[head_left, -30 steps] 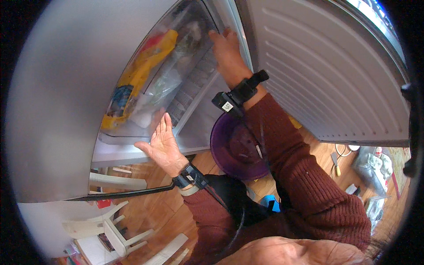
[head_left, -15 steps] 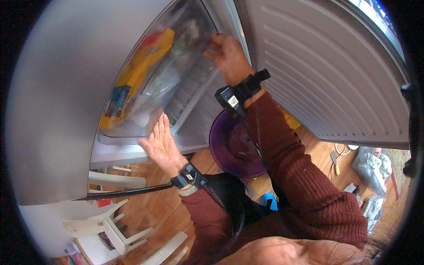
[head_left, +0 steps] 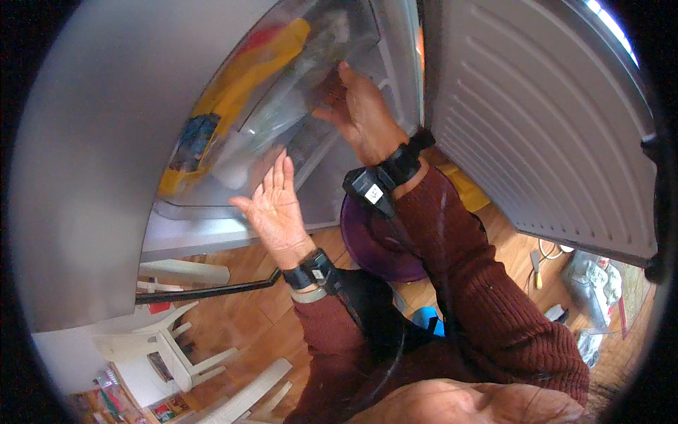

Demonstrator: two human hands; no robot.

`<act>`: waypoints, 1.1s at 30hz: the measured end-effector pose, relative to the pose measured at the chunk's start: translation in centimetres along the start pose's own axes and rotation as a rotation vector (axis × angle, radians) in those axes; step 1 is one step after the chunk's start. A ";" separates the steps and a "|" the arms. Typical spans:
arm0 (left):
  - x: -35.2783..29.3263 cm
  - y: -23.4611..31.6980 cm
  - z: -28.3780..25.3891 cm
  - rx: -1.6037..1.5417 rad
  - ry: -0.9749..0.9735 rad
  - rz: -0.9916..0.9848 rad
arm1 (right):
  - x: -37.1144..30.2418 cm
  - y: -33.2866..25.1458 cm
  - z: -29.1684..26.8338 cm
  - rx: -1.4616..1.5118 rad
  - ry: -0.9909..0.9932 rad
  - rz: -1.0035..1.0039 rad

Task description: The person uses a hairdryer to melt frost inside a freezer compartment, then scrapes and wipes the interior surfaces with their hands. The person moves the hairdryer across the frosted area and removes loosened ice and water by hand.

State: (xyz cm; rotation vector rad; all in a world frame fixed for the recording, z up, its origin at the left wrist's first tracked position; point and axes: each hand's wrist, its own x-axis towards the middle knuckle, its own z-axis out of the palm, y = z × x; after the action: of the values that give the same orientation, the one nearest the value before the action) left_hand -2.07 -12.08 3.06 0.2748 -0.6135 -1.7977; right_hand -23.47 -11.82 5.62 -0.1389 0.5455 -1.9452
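A clear plastic drawer sits inside an open fridge-freezer. Through its see-through front show a yellow package, a dark blue item and whitish bagged contents, partly blurred. My left hand lies against the drawer's lower edge, palm up, fingers stretched out and thumb apart. Higher on the drawer front is my right hand, its thumb and fingers spread at the panel; some of its fingers are dim and hard to make out. Neither hand has an object in its fingers.
The ribbed fridge door stands open at the right. Below my right arm is a purple tub on the wooden floor. White chairs stand at lower left; a scraper and plastic bags lie at lower right.
My left hand has shifted slightly up and right along the drawer. My right hand has come lower on the panel, its fingers spread. The view has also shifted a little.
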 end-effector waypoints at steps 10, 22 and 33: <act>0.2 -0.8 1.1 0.058 -0.111 0.039 | -3.3 0.1 2.7 -0.081 0.157 0.001; 0.2 -0.7 1.7 0.166 -0.025 0.079 | -3.2 0.2 2.4 -0.109 0.148 -0.012; 0.2 -1.5 1.7 0.110 -0.051 0.133 | -3.0 0.1 2.2 -0.137 -0.004 0.032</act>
State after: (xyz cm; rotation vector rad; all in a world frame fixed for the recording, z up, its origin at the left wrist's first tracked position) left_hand -4.17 -11.56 3.67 0.2574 -0.7515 -1.6501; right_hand -21.37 -9.89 7.99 -0.2199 0.6747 -1.8755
